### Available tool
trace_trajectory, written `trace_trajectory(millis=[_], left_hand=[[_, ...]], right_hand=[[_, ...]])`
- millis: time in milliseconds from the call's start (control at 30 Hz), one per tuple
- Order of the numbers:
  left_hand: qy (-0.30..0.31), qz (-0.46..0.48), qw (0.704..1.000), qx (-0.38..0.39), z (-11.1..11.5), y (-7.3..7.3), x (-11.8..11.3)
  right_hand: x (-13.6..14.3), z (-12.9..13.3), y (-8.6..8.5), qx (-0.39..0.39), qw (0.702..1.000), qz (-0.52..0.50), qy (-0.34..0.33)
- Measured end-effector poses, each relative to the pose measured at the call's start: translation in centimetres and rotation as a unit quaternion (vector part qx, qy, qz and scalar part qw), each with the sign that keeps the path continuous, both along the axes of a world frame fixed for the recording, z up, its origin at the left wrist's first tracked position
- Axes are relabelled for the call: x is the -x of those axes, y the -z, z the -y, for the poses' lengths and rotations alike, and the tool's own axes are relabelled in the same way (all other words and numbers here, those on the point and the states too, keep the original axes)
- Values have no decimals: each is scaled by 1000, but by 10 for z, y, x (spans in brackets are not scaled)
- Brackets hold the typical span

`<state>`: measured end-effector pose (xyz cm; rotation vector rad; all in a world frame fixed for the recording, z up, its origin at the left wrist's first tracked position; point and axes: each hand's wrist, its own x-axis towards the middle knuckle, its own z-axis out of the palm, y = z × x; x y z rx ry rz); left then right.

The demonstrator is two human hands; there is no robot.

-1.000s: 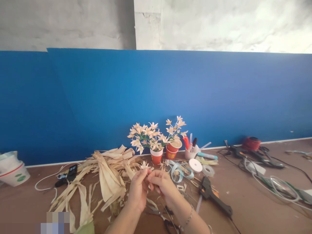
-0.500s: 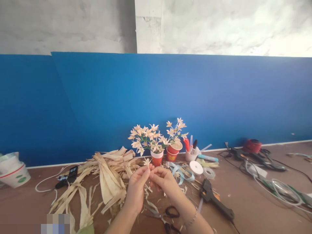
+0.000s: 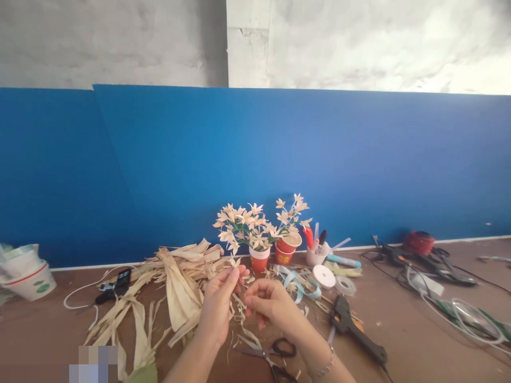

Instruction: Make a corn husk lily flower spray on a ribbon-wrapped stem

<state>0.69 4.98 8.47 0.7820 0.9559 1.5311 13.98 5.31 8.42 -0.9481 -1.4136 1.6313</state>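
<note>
My left hand (image 3: pixel 219 303) pinches a small pale corn-husk flower (image 3: pixel 235 262) between thumb and fingers, its petals showing above the fingertips. A short gap to the right, my right hand (image 3: pixel 268 304) has its fingers bent in and the thumb close to the index finger; anything between them is too small to make out. Behind the hands, a red paper cup (image 3: pixel 259 263) holds a bunch of similar flowers (image 3: pixel 243 221) on green stems. Another red cup (image 3: pixel 284 257) beside it carries more of them. Black-handled scissors (image 3: pixel 271 354) lie open on the table below my hands.
Dry corn husks (image 3: pixel 181 287) spread to the left. At right lie a glue gun (image 3: pixel 357 330), a white ribbon spool (image 3: pixel 323 276), clear tape (image 3: pixel 345 286), light-blue ribbon (image 3: pixel 301 290) and tangled cables (image 3: pixel 459 314). A cup of pens (image 3: pixel 315 256) stands by the blue partition (image 3: pixel 279 149).
My hands, which were together at the fingertips, have come apart. The right hand has drawn back to the right and slightly down, while the flower stays in the left and has tilted a little leftward.
</note>
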Motion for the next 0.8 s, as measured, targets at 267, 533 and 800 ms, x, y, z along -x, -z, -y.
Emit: trace_trajectory(millis=[267,533,800], left_hand=[[18,30,999,-5,4,-3,-2],[11,53,999,4,6,-2,-7],[31,62,997,27,1,3,-8]], right_hand=[[13,5,2,-9,997,-45,54],[21,10,1,18,995,-66,78],[21,6,8,38,997,-27,67]])
